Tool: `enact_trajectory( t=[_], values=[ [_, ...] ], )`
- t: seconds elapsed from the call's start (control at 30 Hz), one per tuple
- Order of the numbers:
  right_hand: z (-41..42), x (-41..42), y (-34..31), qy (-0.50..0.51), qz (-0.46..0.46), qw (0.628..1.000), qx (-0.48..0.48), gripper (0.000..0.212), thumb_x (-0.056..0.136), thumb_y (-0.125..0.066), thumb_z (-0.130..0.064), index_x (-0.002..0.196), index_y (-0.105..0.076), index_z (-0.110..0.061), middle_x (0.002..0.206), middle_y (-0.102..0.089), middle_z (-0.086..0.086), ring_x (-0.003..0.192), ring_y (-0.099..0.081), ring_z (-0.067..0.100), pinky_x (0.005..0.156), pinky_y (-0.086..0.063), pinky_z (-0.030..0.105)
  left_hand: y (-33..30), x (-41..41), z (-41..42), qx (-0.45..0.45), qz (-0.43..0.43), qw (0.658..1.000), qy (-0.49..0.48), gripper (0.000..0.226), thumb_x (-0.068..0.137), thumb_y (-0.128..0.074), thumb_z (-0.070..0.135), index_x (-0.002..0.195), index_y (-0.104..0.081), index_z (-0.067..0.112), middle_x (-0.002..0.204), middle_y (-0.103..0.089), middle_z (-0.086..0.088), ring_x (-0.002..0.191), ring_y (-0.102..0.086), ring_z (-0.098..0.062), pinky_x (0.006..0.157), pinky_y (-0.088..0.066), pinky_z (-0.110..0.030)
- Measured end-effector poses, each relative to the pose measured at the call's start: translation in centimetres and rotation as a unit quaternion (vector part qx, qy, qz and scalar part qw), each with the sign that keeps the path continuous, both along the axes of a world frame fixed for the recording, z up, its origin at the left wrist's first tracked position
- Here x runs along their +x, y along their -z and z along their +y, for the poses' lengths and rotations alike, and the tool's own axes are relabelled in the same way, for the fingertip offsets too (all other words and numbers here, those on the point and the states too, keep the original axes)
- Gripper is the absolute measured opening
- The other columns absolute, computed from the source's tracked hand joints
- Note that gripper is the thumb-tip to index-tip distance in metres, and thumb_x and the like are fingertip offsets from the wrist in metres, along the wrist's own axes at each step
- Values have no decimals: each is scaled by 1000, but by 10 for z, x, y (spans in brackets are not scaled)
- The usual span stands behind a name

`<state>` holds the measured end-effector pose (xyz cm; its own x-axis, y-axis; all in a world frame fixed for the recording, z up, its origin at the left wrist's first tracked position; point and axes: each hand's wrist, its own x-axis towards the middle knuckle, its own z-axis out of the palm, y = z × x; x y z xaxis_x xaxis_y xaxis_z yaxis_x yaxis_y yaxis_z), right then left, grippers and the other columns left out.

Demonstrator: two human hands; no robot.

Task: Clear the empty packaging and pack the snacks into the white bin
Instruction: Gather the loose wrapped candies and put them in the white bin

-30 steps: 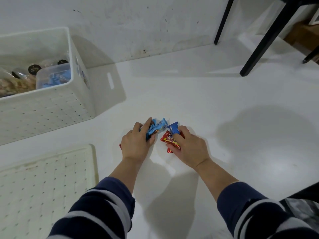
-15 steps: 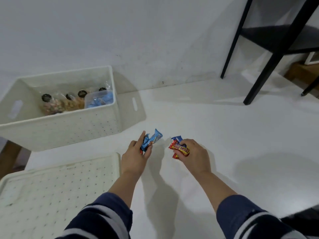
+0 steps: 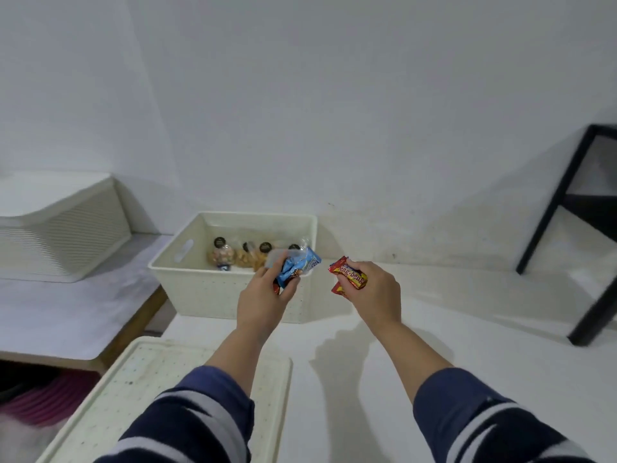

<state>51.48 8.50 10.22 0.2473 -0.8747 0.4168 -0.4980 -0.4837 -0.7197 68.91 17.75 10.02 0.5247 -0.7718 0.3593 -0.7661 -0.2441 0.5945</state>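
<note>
Nearly done, by the look: white bin point(image 3: 213, 289) at frame centre already holds clear bags of snacks point(image 3: 233, 257) w/ black round labels. Left hand point(image 3: 267, 295), fingers curled round blue wrappers point(image 3: 298, 267), is raised at the bin's near wall; right hand point(image 3: 370, 289) pinches red bars point(image 3: 350, 277) just right of it. Left to do: drop both handfuls in. Wrappers look glossy, crinkly foil; bin is stiff perforated plastic, same as the flat lid point(image 3: 150, 396) on the counter point(image 3: 367, 379), lower left.
</note>
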Motion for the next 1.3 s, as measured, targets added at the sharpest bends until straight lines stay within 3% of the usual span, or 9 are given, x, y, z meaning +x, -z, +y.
enact_trajectory(
  t=[0.2,0.37,0.5,0.67,1.03,1.13,1.2,1.3],
  values=[
    [0,52,-25,-30,-19,999,-13,35,78,-75,-33,111,-69,-21,107,-72,-4,95,-67,16,77,-53,28,-23,43,13,-13,0,999,-39,54,91,-49,54,142,-33,46,119,-57,9,92,-57,-10,71,-45,-26],
    [-1,105,-44,-53,-37,997,-38,36,78,-75,-33,111,-70,-20,104,-73,-2,92,-68,17,76,-55,30,-40,95,17,-14,-6,999,-48,57,92,-48,54,145,-27,47,106,-54,10,88,-52,-9,69,-45,-25],
    [0,156,-50,-51,-42,997,-39,35,79,-74,-33,111,-69,-21,103,-73,-3,91,-68,14,76,-56,31,-44,147,15,-15,-5,999,-38,57,91,-49,53,144,-29,46,112,-56,9,98,-55,-12,77,-45,-26],
    [-3,226,-43,-34,-30,999,-18,36,79,-74,-33,112,-69,-21,105,-72,-3,91,-68,14,76,-56,29,-39,218,2,23,0,1000,-3,55,91,-52,50,142,-34,45,119,-58,6,95,-54,-9,71,-37,-21],
    [-41,321,-12,33,60,997,23,36,81,-71,-35,115,-67,-22,107,-71,-4,93,-66,13,78,-53,26,-13,329,-74,129,63,986,86,50,89,-57,46,137,-42,46,119,-65,6,98,-61,-15,72,-44,-24],
    [-51,334,1,68,123,988,72,37,83,-67,-40,118,-64,-26,110,-70,-5,97,-65,15,77,-51,26,8,332,-88,175,107,974,101,52,91,-58,41,141,-43,34,122,-64,1,102,-60,-16,79,-43,-24],
    [-57,341,12,78,162,976,120,38,84,-63,-46,118,-63,-29,112,-69,-4,99,-64,17,78,-52,28,22,331,-95,211,129,963,107,57,91,-59,38,143,-40,27,132,-59,-3,114,-57,-21,92,-46,-28],
    [-64,350,23,11,182,961,209,45,91,-51,-51,126,-59,-25,125,-63,3,111,-59,22,89,-47,33,32,327,-101,251,150,950,111,69,89,-63,35,148,-30,25,144,-45,-8,127,-48,-26,104,-39,-34]
  ],
)
